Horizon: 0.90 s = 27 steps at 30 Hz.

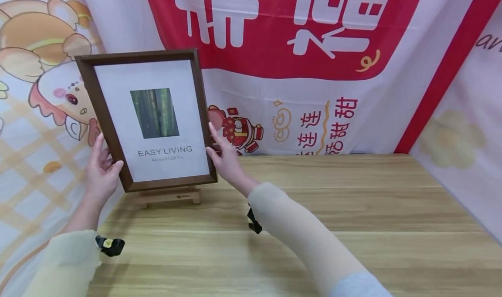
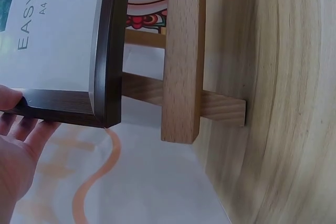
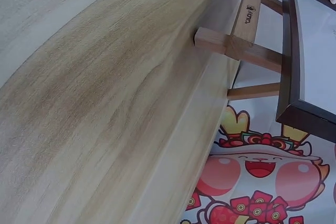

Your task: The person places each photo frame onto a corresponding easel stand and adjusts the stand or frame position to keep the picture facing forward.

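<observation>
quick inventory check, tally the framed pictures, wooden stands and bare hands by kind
Framed picture: 1
Wooden stand: 1
Bare hands: 2 (left hand, right hand)
Total: 4

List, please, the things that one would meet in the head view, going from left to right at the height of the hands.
Left hand, framed EASY LIVING print, right hand, red Chinese lettering on the backdrop, diagonal red stripe.
</observation>
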{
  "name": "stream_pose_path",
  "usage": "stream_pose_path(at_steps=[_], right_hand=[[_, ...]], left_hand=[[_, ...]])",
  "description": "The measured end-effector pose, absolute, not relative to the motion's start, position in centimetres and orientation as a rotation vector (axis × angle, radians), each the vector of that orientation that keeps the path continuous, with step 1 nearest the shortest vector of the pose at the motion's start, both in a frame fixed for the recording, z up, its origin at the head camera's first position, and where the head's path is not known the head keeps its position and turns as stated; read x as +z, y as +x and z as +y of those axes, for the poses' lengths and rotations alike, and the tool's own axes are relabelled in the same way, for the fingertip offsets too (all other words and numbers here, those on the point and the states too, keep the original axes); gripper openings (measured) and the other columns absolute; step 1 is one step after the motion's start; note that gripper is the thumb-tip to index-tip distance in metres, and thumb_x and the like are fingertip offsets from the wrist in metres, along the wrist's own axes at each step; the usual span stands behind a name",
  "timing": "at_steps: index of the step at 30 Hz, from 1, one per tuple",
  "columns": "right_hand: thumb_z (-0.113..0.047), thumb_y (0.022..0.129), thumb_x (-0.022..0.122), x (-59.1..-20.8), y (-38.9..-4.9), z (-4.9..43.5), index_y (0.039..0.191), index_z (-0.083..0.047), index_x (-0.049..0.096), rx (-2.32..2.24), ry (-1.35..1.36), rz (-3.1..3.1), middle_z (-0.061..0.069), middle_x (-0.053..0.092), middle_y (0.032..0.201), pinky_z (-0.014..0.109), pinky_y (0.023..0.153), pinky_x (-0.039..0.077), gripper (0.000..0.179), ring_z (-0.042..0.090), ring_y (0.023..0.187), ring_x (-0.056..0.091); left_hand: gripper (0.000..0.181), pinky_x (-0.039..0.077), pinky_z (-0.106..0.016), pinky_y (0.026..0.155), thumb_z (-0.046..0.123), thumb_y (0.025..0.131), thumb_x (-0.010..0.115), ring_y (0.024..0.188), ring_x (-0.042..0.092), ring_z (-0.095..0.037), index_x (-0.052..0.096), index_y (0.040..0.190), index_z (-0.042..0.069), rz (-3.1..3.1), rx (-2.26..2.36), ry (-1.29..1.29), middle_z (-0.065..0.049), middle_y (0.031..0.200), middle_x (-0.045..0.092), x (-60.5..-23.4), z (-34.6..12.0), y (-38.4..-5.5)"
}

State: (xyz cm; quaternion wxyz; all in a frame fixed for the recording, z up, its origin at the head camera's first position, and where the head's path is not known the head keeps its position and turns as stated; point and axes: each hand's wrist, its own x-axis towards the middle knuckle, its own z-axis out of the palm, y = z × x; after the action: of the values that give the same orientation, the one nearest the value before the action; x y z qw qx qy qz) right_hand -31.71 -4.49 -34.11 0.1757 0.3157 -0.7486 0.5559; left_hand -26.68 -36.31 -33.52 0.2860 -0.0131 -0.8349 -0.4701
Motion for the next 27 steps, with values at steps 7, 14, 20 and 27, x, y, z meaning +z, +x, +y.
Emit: stream_pose_path(at_steps=[7,14,20,27], right_hand=[[-0.003,0.096,0.058,-34.7,-32.3,-5.2,0.155,-0.016,0.027,1.561,0.862,-2.1,0.013,0.048,0.141,0.03,0.094,0.05,0.067,0.021,0.111,0.055],[-0.004,0.097,0.057,-35.5,-32.2,-6.0,0.155,-0.018,0.026,1.578,0.861,-2.128,0.004,0.035,0.154,0.03,0.1,0.045,0.068,0.018,0.127,0.048],[-0.005,0.097,0.057,-35.7,-32.2,-6.8,0.155,-0.02,0.025,1.594,0.866,-2.145,0.0,0.034,0.154,0.028,0.098,0.047,0.068,0.017,0.13,0.045],[-0.006,0.098,0.056,-36.3,-32.2,-7.5,0.156,-0.02,0.024,1.613,0.848,-2.177,-0.002,0.027,0.157,0.023,0.098,0.045,0.068,0.013,0.136,0.037]], left_hand=[[0.083,0.044,-0.014,0.093,-0.003,0.096,0.051,0.124,0.048,-0.029,0.012,0.155,0.039,-2.281,-1.211,-0.023,-0.025,0.149,0.036,-33.8,-36.8,-27.2],[0.082,0.044,-0.019,0.097,-0.002,0.097,0.049,0.122,0.049,-0.027,0.01,0.154,0.042,-2.311,-1.206,0.012,-0.023,0.149,0.037,-34.5,-37.5,-27.6],[0.082,0.044,-0.01,0.085,-0.005,0.095,0.05,0.109,0.054,-0.012,0.012,0.156,0.035,-2.286,-1.202,0.04,-0.027,0.143,0.043,-35.0,-38.0,-27.7],[0.082,0.043,-0.02,0.099,-0.004,0.096,0.048,0.125,0.047,-0.03,0.009,0.156,0.036,-2.31,-1.244,0.086,-0.027,0.148,0.035,-35.6,-38.5,-27.9]])
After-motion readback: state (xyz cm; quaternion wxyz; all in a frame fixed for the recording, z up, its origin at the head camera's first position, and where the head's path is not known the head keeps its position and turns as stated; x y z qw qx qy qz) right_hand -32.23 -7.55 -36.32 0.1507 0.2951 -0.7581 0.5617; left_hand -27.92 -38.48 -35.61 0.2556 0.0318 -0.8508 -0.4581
